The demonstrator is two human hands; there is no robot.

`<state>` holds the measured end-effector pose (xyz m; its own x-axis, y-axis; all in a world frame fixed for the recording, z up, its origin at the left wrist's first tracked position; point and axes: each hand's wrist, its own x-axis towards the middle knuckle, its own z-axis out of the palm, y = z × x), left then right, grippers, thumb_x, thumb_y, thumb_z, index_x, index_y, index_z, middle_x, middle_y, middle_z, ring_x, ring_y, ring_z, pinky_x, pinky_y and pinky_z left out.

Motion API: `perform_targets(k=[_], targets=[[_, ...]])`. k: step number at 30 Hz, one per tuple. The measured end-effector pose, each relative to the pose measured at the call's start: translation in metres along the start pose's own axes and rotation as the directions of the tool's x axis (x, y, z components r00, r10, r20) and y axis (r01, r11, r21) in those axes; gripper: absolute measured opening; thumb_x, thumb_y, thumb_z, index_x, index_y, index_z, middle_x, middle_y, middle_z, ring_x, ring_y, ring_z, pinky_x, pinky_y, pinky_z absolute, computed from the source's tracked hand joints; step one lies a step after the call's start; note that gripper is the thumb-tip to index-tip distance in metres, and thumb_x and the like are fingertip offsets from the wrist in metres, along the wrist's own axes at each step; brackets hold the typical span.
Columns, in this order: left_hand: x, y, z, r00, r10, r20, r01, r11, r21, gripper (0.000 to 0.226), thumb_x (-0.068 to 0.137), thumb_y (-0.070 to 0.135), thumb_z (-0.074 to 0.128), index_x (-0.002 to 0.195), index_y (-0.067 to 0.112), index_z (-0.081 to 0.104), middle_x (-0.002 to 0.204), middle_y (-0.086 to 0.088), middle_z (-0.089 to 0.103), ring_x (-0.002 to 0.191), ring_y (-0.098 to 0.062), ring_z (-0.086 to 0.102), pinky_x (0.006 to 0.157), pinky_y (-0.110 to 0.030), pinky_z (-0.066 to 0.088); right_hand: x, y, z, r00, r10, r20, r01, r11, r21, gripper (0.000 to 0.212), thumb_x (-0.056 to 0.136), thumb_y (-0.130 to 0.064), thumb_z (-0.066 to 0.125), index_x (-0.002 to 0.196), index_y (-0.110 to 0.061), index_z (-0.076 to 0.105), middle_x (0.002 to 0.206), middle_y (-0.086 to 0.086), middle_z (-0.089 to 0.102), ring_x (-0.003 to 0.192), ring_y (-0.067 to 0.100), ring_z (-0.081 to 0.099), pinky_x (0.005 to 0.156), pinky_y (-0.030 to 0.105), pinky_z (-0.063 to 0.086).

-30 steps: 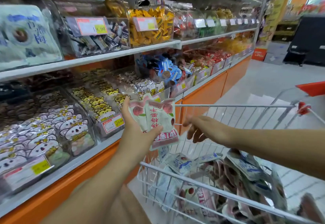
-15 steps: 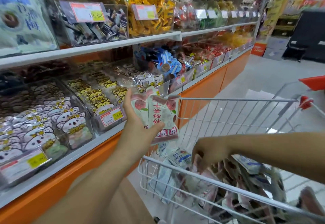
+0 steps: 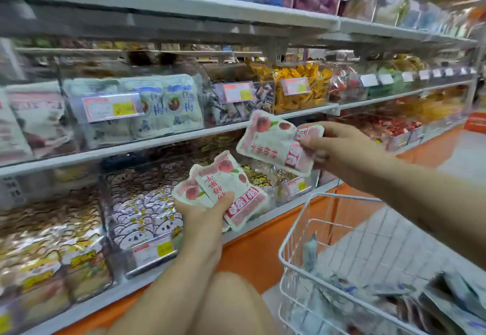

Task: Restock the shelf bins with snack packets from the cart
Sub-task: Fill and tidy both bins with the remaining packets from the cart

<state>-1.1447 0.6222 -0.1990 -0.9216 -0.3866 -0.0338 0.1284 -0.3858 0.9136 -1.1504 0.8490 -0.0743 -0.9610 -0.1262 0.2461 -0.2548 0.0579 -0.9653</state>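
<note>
Though lately in cart (image 3: 344, 197) — right hand (image 3: 339, 148) aloft with packet (image 3: 273, 145); left hand (image 3: 202, 211), packets (image 3: 226, 190)

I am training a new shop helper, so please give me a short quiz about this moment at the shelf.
1. True or false: the right hand holds nothing.
2. Where is the white wire cart in the view? A: lower right. B: upper left. C: not in view.
3. Which hand grips more than one pink packet?

Key:
1. False. It pinches one pink packet.
2. A.
3. The left hand, which grips a small stack.
</note>
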Motion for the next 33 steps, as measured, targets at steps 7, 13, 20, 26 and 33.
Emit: perform_targets(k=[7,13,20,26,33], targets=[[-0.006,0.026,-0.058,0.996,-0.026,-0.087,0.003,0.967,-0.255,0.071,0.077,0.007,0.077,0.139,0.011,0.043,0.121,-0.013,0.070,0.104,-0.025,0.072,0.076,-0.043,0.062,-0.014,0.069,0.141,0.963,0.257,0.075,-0.268,0.904,0.332,0.017,0.098,-0.002,0.054,0.095,-0.002,0.071,0.091,0.018,0.074,0.072,0.023,0.069,0.060,0.031,0.054],[-0.012,0.038,-0.090,0.964,-0.023,-0.265,-0.090,0.909,-0.407,0.073,0.083,0.025,0.073,0.146,0.013,0.038,0.118,-0.015,0.071,0.104,-0.029,0.072,0.064,-0.036,0.061,-0.038,0.088,0.203,0.950,0.301,0.078,-0.307,0.862,0.403,0.018,0.099,-0.010,0.055,0.089,-0.012,0.071,0.079,0.004,0.073,0.061,0.012,0.063,0.052,0.021,0.044],[-0.009,0.028,-0.099,0.943,0.064,-0.327,-0.131,0.974,-0.187,0.099,0.056,0.043,0.085,0.135,0.032,0.026,0.120,-0.009,0.068,0.099,-0.023,0.073,0.087,-0.052,0.059,-0.040,0.087,0.239,0.932,0.329,0.150,-0.345,0.687,0.639,0.025,0.094,-0.006,0.063,0.118,0.000,0.065,0.107,0.017,0.075,0.091,0.028,0.074,0.070,0.036,0.057],[-0.013,0.034,-0.102,0.956,0.042,-0.291,-0.089,0.984,-0.152,0.091,0.056,0.053,0.082,0.130,0.027,0.036,0.117,-0.014,0.069,0.100,-0.029,0.073,0.088,-0.057,0.057,-0.041,0.086,0.235,0.846,0.401,0.352,-0.532,0.590,0.608,0.033,0.085,-0.012,0.071,0.116,-0.002,0.071,0.111,0.016,0.074,0.089,0.027,0.071,0.081,0.039,0.055],[-0.021,0.050,-0.104,0.998,-0.067,-0.022,0.061,0.977,-0.204,0.053,0.092,0.053,0.060,0.132,0.018,0.060,0.119,-0.010,0.073,0.115,-0.032,0.067,0.104,-0.057,0.048,-0.034,0.074,0.223,0.821,0.340,0.459,-0.565,0.604,0.562,0.029,0.094,-0.012,0.062,0.120,-0.002,0.067,0.114,0.020,0.072,0.096,0.034,0.070,0.088,0.047,0.053]])
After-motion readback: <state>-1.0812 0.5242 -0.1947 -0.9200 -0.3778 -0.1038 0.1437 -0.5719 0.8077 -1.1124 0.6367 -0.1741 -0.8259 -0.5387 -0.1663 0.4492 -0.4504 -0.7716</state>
